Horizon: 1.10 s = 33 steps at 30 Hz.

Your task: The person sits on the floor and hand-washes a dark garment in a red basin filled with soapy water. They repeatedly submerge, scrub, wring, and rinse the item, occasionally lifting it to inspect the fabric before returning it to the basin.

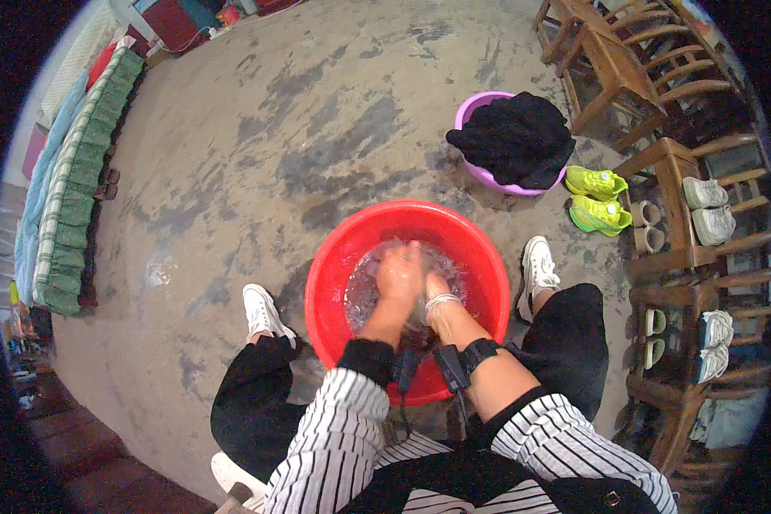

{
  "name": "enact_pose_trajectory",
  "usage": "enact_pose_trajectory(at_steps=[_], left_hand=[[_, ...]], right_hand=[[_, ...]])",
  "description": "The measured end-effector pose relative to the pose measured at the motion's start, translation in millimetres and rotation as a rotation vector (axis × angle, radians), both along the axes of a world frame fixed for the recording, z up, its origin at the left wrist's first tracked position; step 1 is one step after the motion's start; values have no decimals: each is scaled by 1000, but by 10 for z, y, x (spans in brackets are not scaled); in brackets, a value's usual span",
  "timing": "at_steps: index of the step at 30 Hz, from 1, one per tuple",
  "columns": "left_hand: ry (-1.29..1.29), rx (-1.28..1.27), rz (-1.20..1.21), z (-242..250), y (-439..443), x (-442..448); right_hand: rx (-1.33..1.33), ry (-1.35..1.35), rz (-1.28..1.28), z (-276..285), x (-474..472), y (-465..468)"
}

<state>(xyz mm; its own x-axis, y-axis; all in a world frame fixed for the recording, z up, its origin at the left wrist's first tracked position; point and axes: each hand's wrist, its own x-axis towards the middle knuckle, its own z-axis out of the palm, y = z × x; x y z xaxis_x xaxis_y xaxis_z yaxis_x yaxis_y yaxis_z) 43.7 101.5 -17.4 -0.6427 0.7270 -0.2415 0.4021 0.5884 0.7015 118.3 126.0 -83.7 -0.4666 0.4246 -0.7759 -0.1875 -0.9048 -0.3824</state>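
A red plastic basin [326, 283] holding water stands on the floor between my feet. Both my hands are down in it, close together, among bubbles and splashes. My left hand [398, 273] is wet, its fingers blurred and partly under the water [363, 299]. Beside it, my right hand [434, 284] is mostly hidden below the surface, with pale bracelets [442, 302] at the wrist. Whether either hand grips anything cannot be made out. Black straps with small devices and cables [451, 367] sit on my forearms.
Ahead to the right, a purple basin [478, 103] holds dark cloth [517, 138]. Yellow-green sneakers [597, 200] stand near it. Wooden chairs [671, 212] bearing shoes line the right side. A bed with a green ruffled cover [80, 212] is at far left.
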Motion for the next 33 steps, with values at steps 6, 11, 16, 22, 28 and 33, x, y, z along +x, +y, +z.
enact_pose_trajectory(at_steps=[6, 11, 16, 22, 28, 33], left_hand=[[102, -59, -99, 45, -137, 271], [17, -60, -228, 61, -252, 486], [104, -94, 105, -505, -92, -356], [133, -152, 346, -673, -372, -276], [145, -548, -335, -625, -554, -91], [-247, -258, 146, -1191, -530, -527]], right_hand=[[-246, 608, -15, -163, 172, 159], [-125, 334, -17, -233, 169, 84], [-356, 400, 106, -111, 78, -52], [454, -586, -82, -372, 259, 219], [749, -798, 384, -608, 318, 37], [250, -660, -185, -364, 304, 85]])
